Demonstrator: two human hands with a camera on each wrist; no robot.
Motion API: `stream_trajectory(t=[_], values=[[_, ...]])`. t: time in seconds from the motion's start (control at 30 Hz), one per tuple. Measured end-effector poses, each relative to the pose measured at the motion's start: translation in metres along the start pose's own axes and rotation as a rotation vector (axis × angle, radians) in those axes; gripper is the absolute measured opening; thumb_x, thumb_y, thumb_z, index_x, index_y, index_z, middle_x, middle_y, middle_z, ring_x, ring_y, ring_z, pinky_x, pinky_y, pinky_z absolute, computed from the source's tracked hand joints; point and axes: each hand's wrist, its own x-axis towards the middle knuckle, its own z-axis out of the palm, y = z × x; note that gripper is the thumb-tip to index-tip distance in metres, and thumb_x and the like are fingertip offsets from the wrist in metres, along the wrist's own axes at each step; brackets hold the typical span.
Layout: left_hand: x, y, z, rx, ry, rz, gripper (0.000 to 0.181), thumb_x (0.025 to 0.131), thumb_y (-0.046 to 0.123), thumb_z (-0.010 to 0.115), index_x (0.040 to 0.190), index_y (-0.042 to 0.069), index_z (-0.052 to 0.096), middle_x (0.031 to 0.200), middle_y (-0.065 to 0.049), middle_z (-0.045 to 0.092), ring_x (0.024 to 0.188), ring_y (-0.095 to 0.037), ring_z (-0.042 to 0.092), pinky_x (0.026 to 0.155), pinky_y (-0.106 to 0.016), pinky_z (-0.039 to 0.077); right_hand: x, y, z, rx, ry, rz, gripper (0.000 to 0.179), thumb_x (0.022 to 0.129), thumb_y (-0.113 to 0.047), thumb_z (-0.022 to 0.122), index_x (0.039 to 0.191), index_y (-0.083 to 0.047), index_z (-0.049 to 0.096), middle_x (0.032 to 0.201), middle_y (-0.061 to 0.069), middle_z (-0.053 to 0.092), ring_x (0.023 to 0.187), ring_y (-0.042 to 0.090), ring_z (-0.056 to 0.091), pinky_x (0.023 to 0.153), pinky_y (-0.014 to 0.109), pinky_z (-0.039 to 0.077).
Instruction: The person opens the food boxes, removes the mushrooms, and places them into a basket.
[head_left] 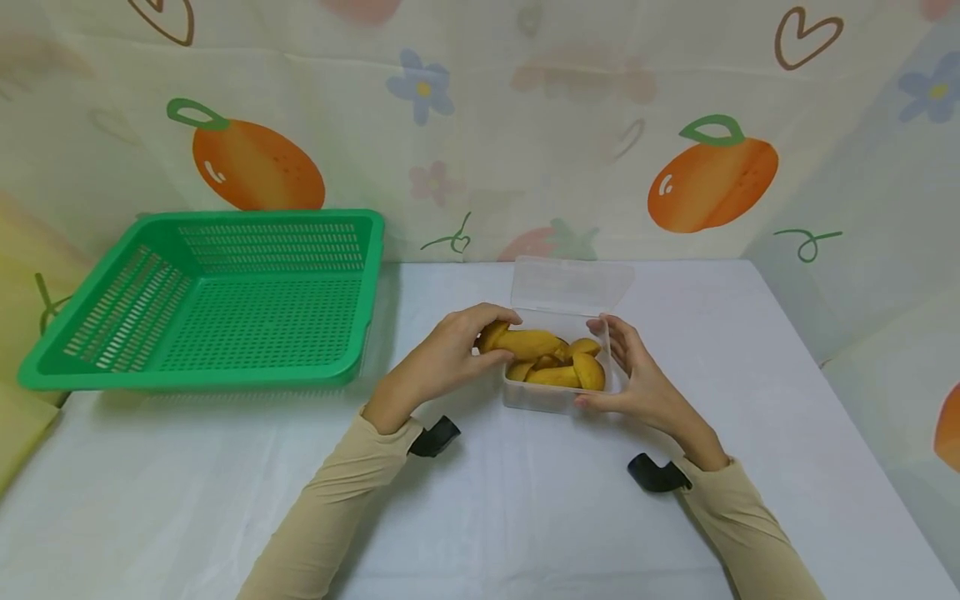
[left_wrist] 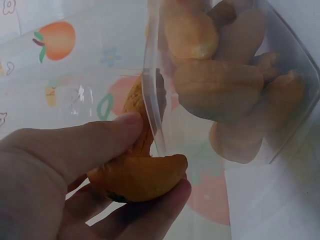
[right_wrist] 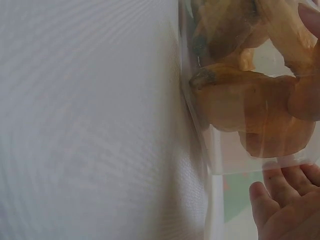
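Observation:
A clear plastic box (head_left: 540, 400) stands on the table with several yellow-brown mushrooms (head_left: 558, 377) inside. My left hand (head_left: 450, 354) pinches one mushroom (head_left: 528, 343) between thumb and fingers at the box's left rim. In the left wrist view, the cap of this mushroom (left_wrist: 142, 177) rests in the fingers, and its stem lies partly behind the clear wall. My right hand (head_left: 645, 379) grips the right side of the box, its thumb by the near corner. Its fingers (right_wrist: 280, 187) appear beside the box wall in the right wrist view.
The clear lid (head_left: 570, 283) is raised at the back of the box. A green plastic basket (head_left: 258, 383) sits at the left on the white-covered table (head_left: 517, 517). Behind hangs a patterned cloth (head_left: 480, 125). Each wrist carries a black camera mount (head_left: 435, 437).

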Motion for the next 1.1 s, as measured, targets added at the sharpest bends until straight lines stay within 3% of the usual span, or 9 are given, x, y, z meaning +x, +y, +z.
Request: stream_trajectory(t=[0.2,0.37,0.53,0.8,0.93,1.1], values=[[-0.002,0.003,-0.002,0.047,0.034,0.056,0.037,0.087,0.005,0.074,0.123,0.003,0.063,0.124,-0.011,0.067,0.11,-0.022,0.064,0.092,-0.035,0.054,-0.001,0.0,0.0,-0.005,-0.001,0.004,0.11,0.071,-0.004,0.087,0.154,-0.007,0.015,0.158,0.015,0.03,0.15,0.033,0.024,0.123,0.055,0.013],[-0.005,0.008,-0.005,0.063,0.073,0.066,0.037,0.088,0.005,0.073,0.124,0.005,0.063,0.125,-0.009,0.066,0.098,-0.018,0.063,0.083,-0.03,0.055,-0.001,0.0,0.0,-0.016,-0.003,0.005,0.109,0.073,-0.005,0.087,0.154,-0.007,0.014,0.158,0.016,0.028,0.15,0.034,0.023,0.123,0.055,0.013],[-0.011,0.007,-0.011,0.062,0.166,0.064,0.039,0.087,0.003,0.074,0.125,0.005,0.064,0.124,-0.009,0.066,0.089,-0.015,0.061,0.076,-0.025,0.055,0.0,-0.001,0.0,-0.017,-0.005,0.015,0.109,0.073,-0.005,0.087,0.154,-0.007,0.013,0.159,0.015,0.028,0.151,0.033,0.023,0.123,0.055,0.014],[-0.028,0.0,-0.031,0.091,0.257,0.069,0.041,0.084,-0.001,0.075,0.124,0.003,0.064,0.124,-0.012,0.066,0.095,-0.02,0.063,0.075,-0.026,0.053,0.0,-0.002,0.0,-0.024,-0.011,0.011,0.11,0.074,-0.006,0.087,0.154,-0.007,0.012,0.159,0.014,0.028,0.151,0.032,0.021,0.123,0.053,0.013],[-0.037,-0.006,-0.042,0.122,0.322,0.069,0.041,0.083,-0.003,0.076,0.122,0.002,0.065,0.123,-0.013,0.067,0.106,-0.025,0.064,0.08,-0.027,0.055,0.0,-0.002,0.0,-0.024,-0.013,0.016,0.11,0.074,-0.006,0.086,0.155,-0.008,0.012,0.159,0.013,0.027,0.152,0.032,0.02,0.123,0.053,0.013],[-0.049,-0.015,-0.054,0.15,0.385,0.06,0.042,0.08,-0.007,0.077,0.12,0.001,0.066,0.122,-0.015,0.067,0.109,-0.028,0.063,0.082,-0.014,0.049,-0.001,-0.002,0.0,-0.019,-0.014,0.009,0.109,0.074,-0.005,0.086,0.154,-0.007,0.012,0.159,0.014,0.028,0.152,0.032,0.021,0.123,0.053,0.013]])
